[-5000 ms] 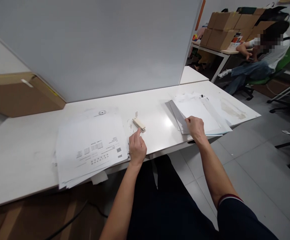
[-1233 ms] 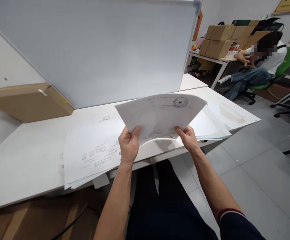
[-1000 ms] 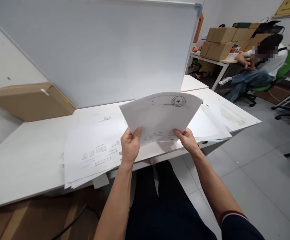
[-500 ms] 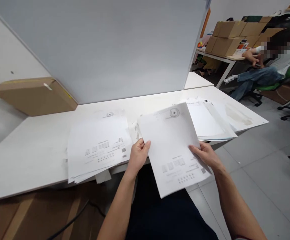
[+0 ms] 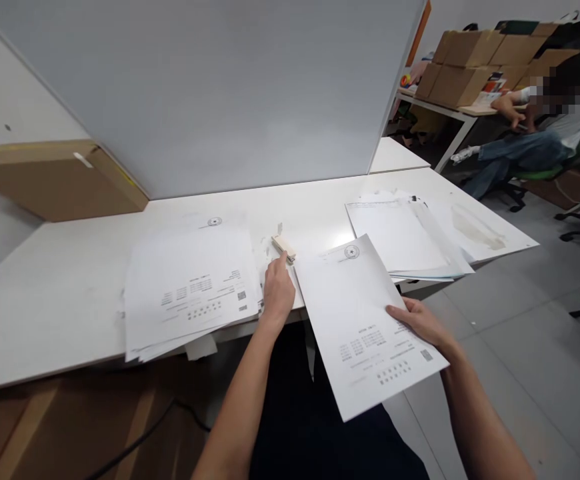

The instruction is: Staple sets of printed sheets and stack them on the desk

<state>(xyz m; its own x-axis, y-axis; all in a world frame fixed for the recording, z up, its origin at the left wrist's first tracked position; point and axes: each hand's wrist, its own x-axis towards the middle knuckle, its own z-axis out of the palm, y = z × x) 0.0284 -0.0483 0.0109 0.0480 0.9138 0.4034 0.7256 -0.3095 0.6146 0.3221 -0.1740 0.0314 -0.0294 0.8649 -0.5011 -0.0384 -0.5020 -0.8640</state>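
My right hand (image 5: 423,325) pinches a printed paper document (image 5: 357,320) by its right edge, thumb on top and the other fingers underneath. The document carries a round star stamp near its far end and hangs partly past the table edge. A small cream stapler (image 5: 283,247) lies on the table, left of the document. Stretched toward it, my left hand (image 5: 279,287) has its index fingertip at the stapler's near end and holds nothing. To the left of that hand rests a pile of similar printed sheets (image 5: 190,267).
Another paper pile with a black clip (image 5: 390,233) lies at the right of the white table (image 5: 80,287). A whiteboard (image 5: 230,93) stands behind, and a cardboard box (image 5: 65,180) leans at the left. A person (image 5: 535,143) sits farther right beside stacked boxes (image 5: 460,73).
My left hand has let go of the document and moved up to the stapler, which the paper partly hid before. The document, now in my right hand alone, has shifted down and right.
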